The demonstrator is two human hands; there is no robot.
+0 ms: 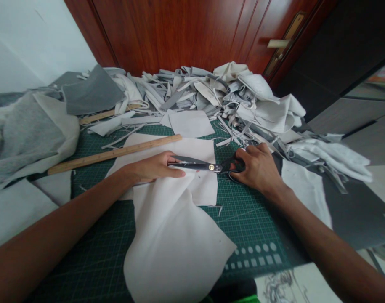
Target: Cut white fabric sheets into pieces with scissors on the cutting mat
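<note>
black scissors (211, 167) in right fingers (244, 156)

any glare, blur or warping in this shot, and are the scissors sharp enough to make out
Head view: the red door splays outward toward the top, a wide-angle look, with a soft sheen; head view: light looks diffuse, the upper right very dark; head view: slightly hazy, yet the scissors read clearly, without obvious motion blur.

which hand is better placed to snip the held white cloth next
Probably the right hand: it grips the scissors, which sit at the upper edge of the white cloth. The left hand is taken up holding that cloth, close to the scissors' tips.
</note>
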